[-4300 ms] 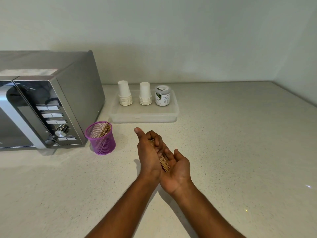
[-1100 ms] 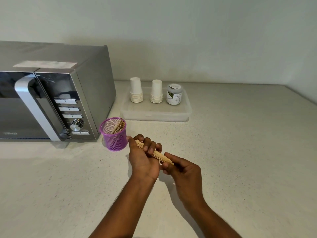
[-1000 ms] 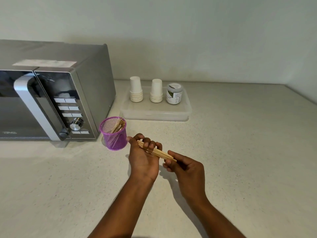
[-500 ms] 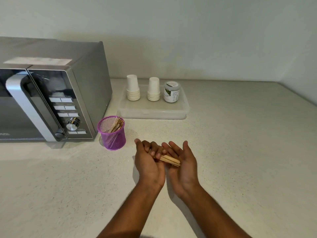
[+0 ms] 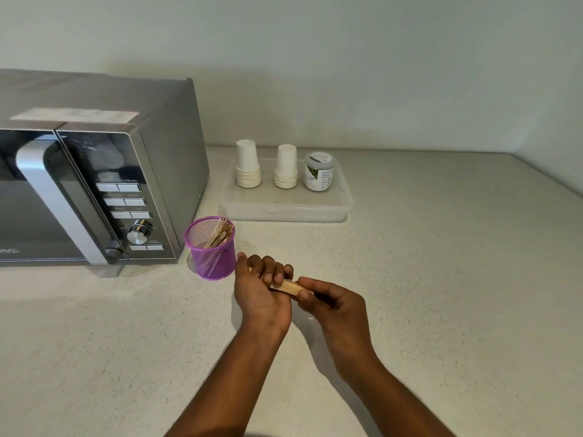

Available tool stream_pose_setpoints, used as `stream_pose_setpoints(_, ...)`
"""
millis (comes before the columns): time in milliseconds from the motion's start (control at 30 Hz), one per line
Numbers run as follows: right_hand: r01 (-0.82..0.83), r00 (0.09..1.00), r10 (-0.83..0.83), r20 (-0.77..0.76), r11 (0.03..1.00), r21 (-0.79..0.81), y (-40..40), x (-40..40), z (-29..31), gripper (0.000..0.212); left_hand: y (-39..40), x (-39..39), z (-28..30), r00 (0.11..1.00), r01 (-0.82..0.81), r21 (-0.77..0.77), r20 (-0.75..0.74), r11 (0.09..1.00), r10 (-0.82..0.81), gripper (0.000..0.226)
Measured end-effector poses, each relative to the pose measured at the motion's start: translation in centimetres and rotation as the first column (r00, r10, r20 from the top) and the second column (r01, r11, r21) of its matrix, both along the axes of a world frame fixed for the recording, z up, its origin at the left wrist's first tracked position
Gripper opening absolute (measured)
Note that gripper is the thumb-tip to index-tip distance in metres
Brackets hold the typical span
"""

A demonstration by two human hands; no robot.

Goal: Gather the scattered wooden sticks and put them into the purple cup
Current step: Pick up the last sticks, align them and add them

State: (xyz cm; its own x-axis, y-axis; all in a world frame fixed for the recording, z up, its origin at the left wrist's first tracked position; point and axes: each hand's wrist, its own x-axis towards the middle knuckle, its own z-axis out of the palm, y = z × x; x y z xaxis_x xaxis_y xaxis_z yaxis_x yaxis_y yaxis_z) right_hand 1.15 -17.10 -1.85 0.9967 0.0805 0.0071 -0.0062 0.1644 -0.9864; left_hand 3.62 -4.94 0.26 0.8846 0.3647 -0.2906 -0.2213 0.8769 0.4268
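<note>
Wooden sticks [image 5: 288, 286] are getting squared up into one tight bundle right now. Half a second back both hands were lying palm-up and loose with the bundle resting across them; now the left hand [image 5: 262, 293] is curling its fingers round one end and the right hand [image 5: 331, 305] is pinching the other end between thumb and fingertips. So both hands are clamping on the same bundle, with the short middle stretch showing between them.

My read is that this means the gathering part is basically finishing. I'm not seeing any loose sticks lying on the counter [image 5: 441, 294], and the bundle is looking tidy enough to drop in one go. The purple cup [image 5: 210, 249], a mesh one, is sitting just beside the left hand, right in front of the microwave [image 5: 94, 184], and it's already holding a bunch of sticks leaning against its right side.

Comparing with about a second ago, the grip is looking pretty much the same as it was then, so the open-palm bit in between was probably a quick reshuffle. The head camera is also sitting a touch differently, with the microwave shifting in frame. Four seconds back the bundle was lying cupped in both palms, further from the cup.

Paper cup stacks [image 5: 249, 165] and a small jar [image 5: 318, 171] are sitting in a clear tray [image 5: 284, 211] behind.
</note>
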Motion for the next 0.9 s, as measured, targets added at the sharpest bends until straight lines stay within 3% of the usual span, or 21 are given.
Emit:
stream_pose_setpoints(133, 0.043, 0.998, -0.039, 0.05, 0.996, -0.079, 0.0, 0.8, -0.2, 0.022, 0.5, -0.1, -0.5, 0.999, 0.047, -0.019, -0.027, 0.999, -0.048, 0.058)
stream_pose_setpoints(300, 0.06, 0.992, -0.036, 0.125, 0.979, -0.196, 0.1, 1.8, 0.1, 0.023, 2.3, 0.0, -0.5, 0.998, 0.053, -0.217, -0.016, 0.975, -0.058, 0.057)
stream_pose_setpoints(400, 0.056, 0.985, -0.014, 0.173, 0.97, -0.237, 0.6, 2.0, 0.2, 0.024, 3.1, 0.3, -0.7, 0.998, 0.046, -0.239, -0.027, 0.97, -0.054, 0.056)
stream_pose_setpoints(500, 0.077, 0.977, -0.017, 0.213, 0.958, -0.277, 1.3, 2.3, 0.6, 0.02, 3.8, 0.2, -1.5, 1.0, 0.002, -0.122, -0.028, 0.993, -0.005, 0.046)
stream_pose_setpoints(633, 0.124, 0.97, -0.06, 0.237, 0.956, -0.265, 2.0, 3.7, 2.3, 0.02, 5.2, -0.2, -3.0, 0.993, 0.006, 0.262, -0.115, 0.965, 0.026, 0.04)
stream_pose_setpoints(700, 0.142, 0.959, -0.069, 0.275, 0.956, -0.258, 2.6, 4.5, 3.5, 0.02, 6.0, -0.5, -4.0, 0.979, 0.051, 0.599, -0.19, 0.799, 0.08, 0.029)
stream_pose_setpoints(733, 0.158, 0.948, -0.069, 0.31, 0.95, -0.271, 3.1, 4.9, 4.1, 0.02, 6.4, -0.8, -4.5, 0.977, 0.081, 0.765, -0.189, 0.639, 0.101, 0.027)
stream_pose_setpoints(800, 0.195, 0.919, -0.056, 0.39, 0.924, -0.329, 4.3, 5.8, 5.2, 0.02, 7.2, -1.1, -5.6, 0.982, 0.144, 0.963, -0.168, 0.226, 0.087, 0.022)
stream_pose_setpoints(833, 0.212, 0.901, -0.037, 0.432, 0.906, -0.366, 5.0, 6.2, 5.7, 0.02, 7.7, -1.4, -6.1, 0.982, 0.178, 0.984, -0.177, -0.012, 0.067, 0.017)
stream_pose_setpoints(900, 0.245, 0.849, 0.022, 0.527, 0.869, -0.43, 6.7, 7.1, 6.6, 0.02, 8.6, -1.7, -7.2, 0.966, 0.238, 0.863, -0.256, -0.445, 0.021, 0.034)
